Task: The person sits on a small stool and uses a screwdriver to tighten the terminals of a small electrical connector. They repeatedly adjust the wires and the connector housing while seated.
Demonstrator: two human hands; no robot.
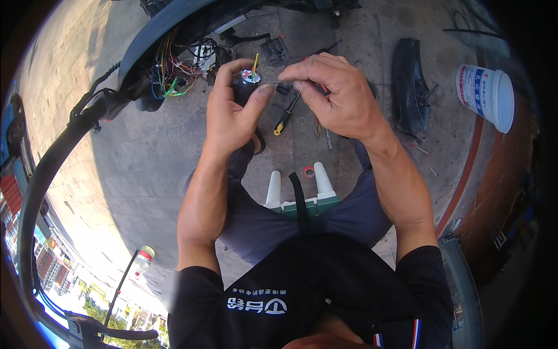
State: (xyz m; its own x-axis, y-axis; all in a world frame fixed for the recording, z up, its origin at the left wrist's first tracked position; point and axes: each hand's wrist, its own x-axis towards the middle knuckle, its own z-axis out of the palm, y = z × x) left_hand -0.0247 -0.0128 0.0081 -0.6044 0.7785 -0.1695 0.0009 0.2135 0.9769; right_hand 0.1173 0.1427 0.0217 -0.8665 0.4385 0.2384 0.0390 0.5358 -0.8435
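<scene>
My left hand (235,110) is wrapped round a dark cylinder (244,90) with a shiny, silvery top. A short yellow-green wire (256,63) stands up from that top. To its right, my right hand (337,96) is closed in a pinch, thumb near forefinger. Between the two hands runs a thin greyish strand (277,82), its right end at the right fingertips; whether it is wire or something else is too small to tell. Something red (324,88) shows under the right fingers, mostly hidden. Below the hands, a screwdriver with a yellow and black handle (283,124) lies on the ground.
Tangled coloured wires (174,67) hang from a vehicle frame at upper left. A black curved panel (410,87) and a white bucket (485,96) stand to the right. Between my legs are a green and white stool (311,205) and a red tape roll (309,172).
</scene>
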